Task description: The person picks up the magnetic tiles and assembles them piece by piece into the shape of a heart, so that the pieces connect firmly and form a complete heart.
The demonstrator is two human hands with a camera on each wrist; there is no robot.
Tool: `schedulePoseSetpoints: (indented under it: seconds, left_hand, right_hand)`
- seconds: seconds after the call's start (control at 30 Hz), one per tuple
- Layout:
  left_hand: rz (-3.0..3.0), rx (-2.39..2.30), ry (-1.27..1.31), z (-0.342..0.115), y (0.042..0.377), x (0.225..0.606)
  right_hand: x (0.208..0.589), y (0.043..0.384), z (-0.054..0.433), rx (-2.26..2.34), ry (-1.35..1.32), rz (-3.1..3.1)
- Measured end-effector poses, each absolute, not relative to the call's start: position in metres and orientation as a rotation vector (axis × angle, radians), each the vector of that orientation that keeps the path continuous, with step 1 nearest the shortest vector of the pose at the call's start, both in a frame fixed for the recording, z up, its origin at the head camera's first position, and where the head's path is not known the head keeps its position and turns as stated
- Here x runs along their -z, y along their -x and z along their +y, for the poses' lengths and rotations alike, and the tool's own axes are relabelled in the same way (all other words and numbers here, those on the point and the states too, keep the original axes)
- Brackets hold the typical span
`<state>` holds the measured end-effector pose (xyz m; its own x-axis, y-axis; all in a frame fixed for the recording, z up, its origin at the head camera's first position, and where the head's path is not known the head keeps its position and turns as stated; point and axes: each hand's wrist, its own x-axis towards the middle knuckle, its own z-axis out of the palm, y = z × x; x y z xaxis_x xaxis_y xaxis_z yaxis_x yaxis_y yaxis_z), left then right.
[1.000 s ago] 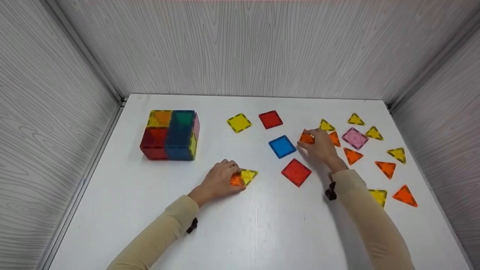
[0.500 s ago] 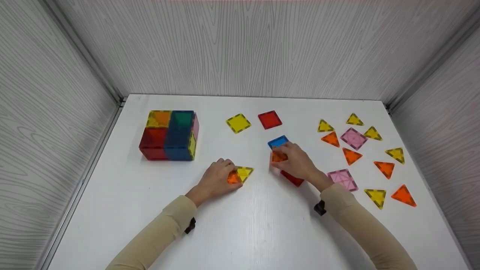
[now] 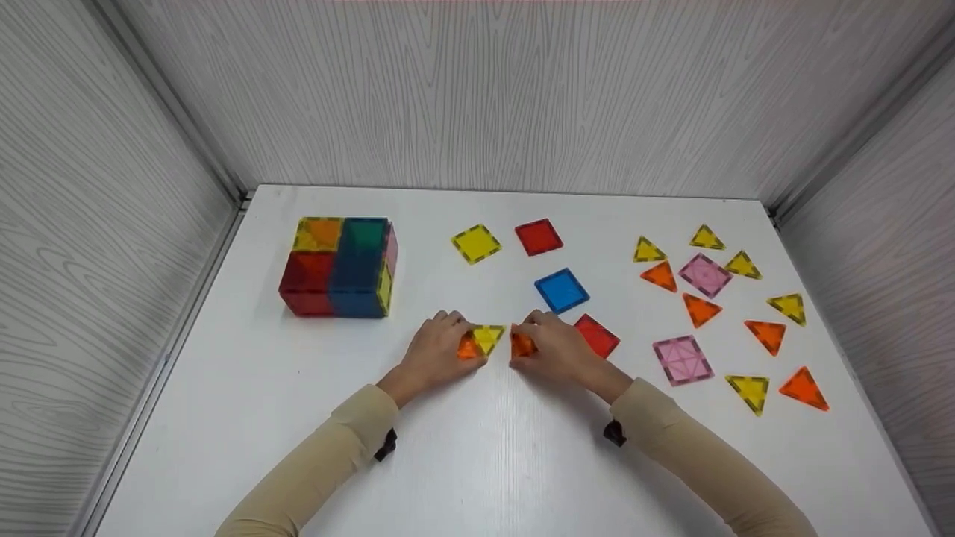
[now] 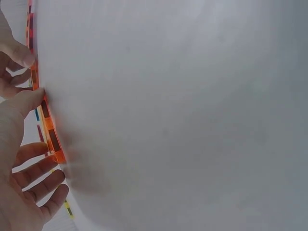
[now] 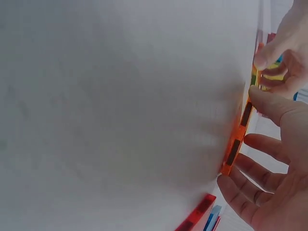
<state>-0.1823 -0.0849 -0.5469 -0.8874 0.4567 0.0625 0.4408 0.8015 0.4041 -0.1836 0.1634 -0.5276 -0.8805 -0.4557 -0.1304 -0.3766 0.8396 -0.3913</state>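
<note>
Near the middle of the table, my left hand point(image 3: 436, 350) pinches an orange magnetic tile point(image 3: 467, 347), whose near edge shows in the left wrist view. Joined to its right side is a yellow triangular magnetic tile point(image 3: 489, 338). Just across a narrow gap, my right hand point(image 3: 558, 349) holds another orange magnetic tile point(image 3: 521, 344) between thumb and fingers. Its full outline is covered by the hand. In the right wrist view that orange tile point(image 5: 237, 144) appears edge-on, low over the white surface. A red square tile point(image 3: 598, 337) lies partly behind the right hand.
At the left stands a block of coloured tiles point(image 3: 336, 283). Yellow point(image 3: 476, 244), red point(image 3: 539, 237) and blue point(image 3: 562, 290) squares lie beyond the hands. To the right are two pink squares point(image 3: 683, 360) and several yellow and orange triangles point(image 3: 766, 337). Walls point(image 3: 477, 97) border the table.
My right hand has carried an orange tile leftward from the tiles on the right, past the blue and red squares, to beside the left hand. The left hand has barely moved.
</note>
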Motion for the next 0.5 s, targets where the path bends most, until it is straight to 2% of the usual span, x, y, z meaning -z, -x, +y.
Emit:
schedulePoseSetpoints:
  seconds: [0.5]
  left_hand:
    - [2.928,-0.642,-0.731,-0.0824,0.1833,0.5434]
  right_hand:
    - [0.5325,0.1855,0.1554,0.578,0.613,2.82]
